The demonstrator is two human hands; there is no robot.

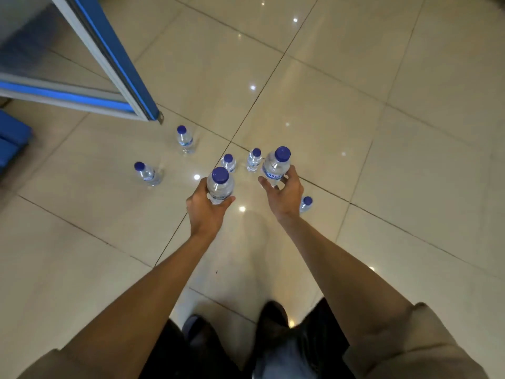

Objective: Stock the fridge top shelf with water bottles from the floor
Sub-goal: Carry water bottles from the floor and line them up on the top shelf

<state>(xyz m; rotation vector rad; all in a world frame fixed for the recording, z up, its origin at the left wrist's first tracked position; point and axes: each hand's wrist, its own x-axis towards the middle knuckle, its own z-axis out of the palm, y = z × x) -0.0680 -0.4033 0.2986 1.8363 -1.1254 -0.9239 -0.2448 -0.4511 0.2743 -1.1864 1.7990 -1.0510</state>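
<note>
Each hand grips clear ribbed bottle, blue cap: left hand (205, 209), right hand (284, 195).

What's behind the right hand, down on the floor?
A water bottle stands on the floor tiles behind the right hand; only its blue cap and shoulder show, the rest is covered.

One word can be read: "AQUA", in white letters on the blue label band of the water bottle (276, 166) gripped in the right hand (284, 194). The bottle in the left hand (207, 207), just to the left of that one, carries a similar blue band, but its lettering is too blurred to read.
</note>
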